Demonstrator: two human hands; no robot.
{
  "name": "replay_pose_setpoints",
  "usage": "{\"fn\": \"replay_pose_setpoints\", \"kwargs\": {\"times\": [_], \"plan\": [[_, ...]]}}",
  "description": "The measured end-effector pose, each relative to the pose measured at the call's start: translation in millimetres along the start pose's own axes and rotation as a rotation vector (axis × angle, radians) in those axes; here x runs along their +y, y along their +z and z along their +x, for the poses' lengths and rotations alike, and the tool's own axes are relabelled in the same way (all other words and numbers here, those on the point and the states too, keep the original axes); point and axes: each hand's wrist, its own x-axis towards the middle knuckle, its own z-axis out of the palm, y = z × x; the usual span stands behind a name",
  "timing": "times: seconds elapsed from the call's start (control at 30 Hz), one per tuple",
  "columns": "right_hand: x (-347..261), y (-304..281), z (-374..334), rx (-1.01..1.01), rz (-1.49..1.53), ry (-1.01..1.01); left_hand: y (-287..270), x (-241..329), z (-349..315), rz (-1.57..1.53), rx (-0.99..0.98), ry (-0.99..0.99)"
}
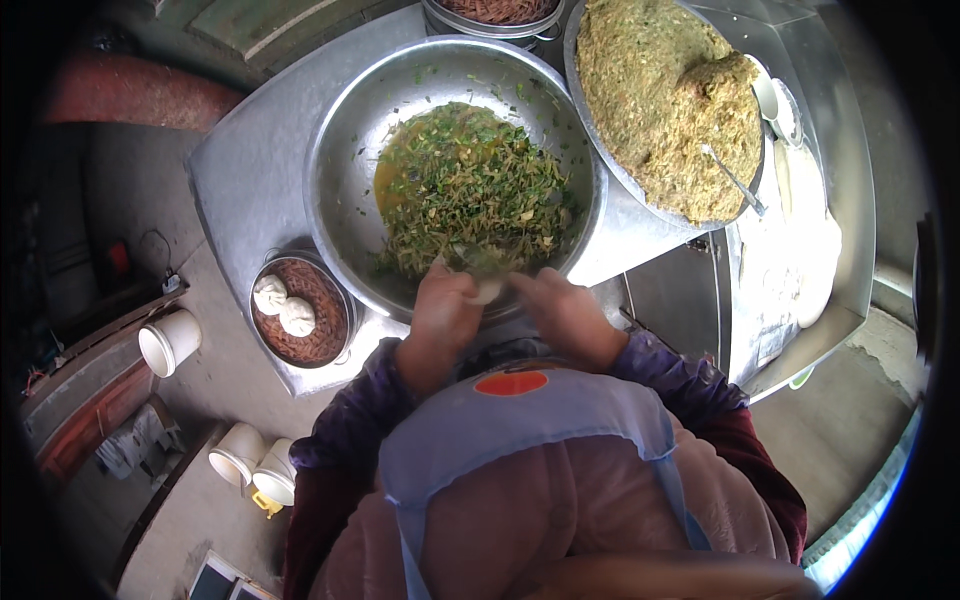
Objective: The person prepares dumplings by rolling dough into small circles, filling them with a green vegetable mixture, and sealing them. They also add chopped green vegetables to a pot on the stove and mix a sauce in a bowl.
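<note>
Both my hands are over the near rim of a wide metal bowl point(335, 130). In the bowl lies chopped green filling point(470, 180) with yellowish liquid at its left. A pale dough wrapper point(487, 291) with a bit of green on top sits between my hands, slightly blurred. My left hand point(440, 318) has its fingers closed on the wrapper's left side. From the other side, my right hand point(568, 312) pinches at its edge with bent fingers; their tips are partly smeared.
Left of the bowl, a round steamer point(342, 345) holds two white buns point(283, 304). At far right stands a large basin of yellowish filling point(655, 100) with a metal spoon point(735, 182). White dough point(805, 235) lies farther right. Buckets point(170, 342) stand on the floor.
</note>
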Motion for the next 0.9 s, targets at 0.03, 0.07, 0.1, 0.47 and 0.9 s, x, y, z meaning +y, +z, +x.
{"fn": "replay_pose_setpoints", "kwargs": {"times": [0.03,0.07,0.1,0.47,0.9], "plan": [[0,2,-2,0.008,-0.05,-0.024,2,2,1,-0.125,-0.081,-0.002],[1,4,-3,0.015,-0.1,-0.047,4,4,2,-0.261,-0.111,-0.045],[2,6,-4,0.023,-0.15,-0.068,5,3,3,-0.41,-0.189,-0.061],[46,-9,-16,0.21,-0.24,-0.158,-13,4,29,-0.287,-0.087,0.174],[54,-18,56,-0.203,-0.35,0.015,-40,19,8,-0.055,-0.119,0.209]]}}
